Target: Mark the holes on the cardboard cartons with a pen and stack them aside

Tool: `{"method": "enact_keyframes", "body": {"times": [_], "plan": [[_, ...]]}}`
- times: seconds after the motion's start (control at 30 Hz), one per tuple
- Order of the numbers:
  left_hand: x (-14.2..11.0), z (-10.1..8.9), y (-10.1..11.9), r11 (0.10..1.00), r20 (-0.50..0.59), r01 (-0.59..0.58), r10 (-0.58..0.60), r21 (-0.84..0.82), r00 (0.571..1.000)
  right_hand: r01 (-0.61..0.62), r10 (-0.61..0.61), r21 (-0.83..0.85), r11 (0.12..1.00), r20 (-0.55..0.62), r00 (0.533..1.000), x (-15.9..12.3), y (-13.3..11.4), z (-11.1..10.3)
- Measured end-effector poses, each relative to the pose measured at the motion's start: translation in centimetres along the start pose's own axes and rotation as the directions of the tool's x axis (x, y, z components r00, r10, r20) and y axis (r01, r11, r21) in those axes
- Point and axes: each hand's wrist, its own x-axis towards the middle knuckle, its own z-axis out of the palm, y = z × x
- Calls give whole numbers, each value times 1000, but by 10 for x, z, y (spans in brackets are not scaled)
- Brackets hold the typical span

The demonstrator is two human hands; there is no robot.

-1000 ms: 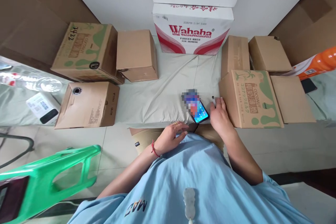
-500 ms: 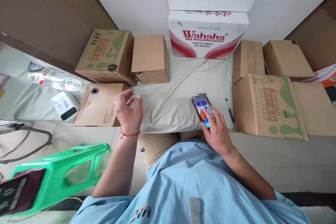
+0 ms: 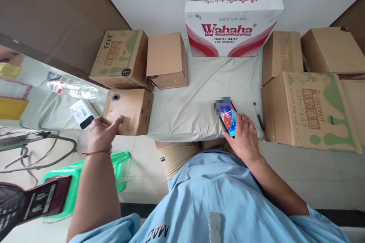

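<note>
A smartphone (image 3: 227, 115) with a lit, colourful screen is at the front of the cloth-covered table. My right hand (image 3: 243, 136) is closed around its lower right side, the thumb at the bottom edge and the fingers along the right edge. Further left, my left hand (image 3: 101, 134) reaches over the front left corner of a plain cardboard box (image 3: 132, 110). Its thumb is stretched apart from the fingers across the box, and nothing shows in its grasp. The fingertips are near a small white box with a black end (image 3: 82, 112); whether they touch it I cannot tell.
A black pen (image 3: 259, 117) lies right of the phone. Cardboard boxes, including coconut cartons (image 3: 119, 59) (image 3: 319, 112), flank both sides. A white-and-red Wahaba carton (image 3: 228, 30) stands behind. At left are a clear plastic bottle (image 3: 75, 89), a green stool (image 3: 121, 163) and a fan (image 3: 13, 205).
My left hand has moved left and down from above the box's right end to its left corner. My right fingers have shifted from the phone's screen to its right edge. The view has shifted slightly.
</note>
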Motion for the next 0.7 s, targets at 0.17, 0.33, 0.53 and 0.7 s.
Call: {"method": "enact_keyframes", "body": {"times": [0.17,0.33,0.53,0.7], "plan": [[-69,45,19,1000,70,3,-3,9,998,-12,13,19,1000,-23,1000,2,-2,-1],[-143,92,78,976,109,-213,209,32,972,-82,81,-8,997,-47,996,18,9,-1],[-168,107,100,959,143,-239,261,-152,955,-48,60,82,995,-149,987,34,20,-5],[-176,94,75,889,208,182,-101,-421,973,161,-112,297,941,-173,978,53,6,-19]]}}
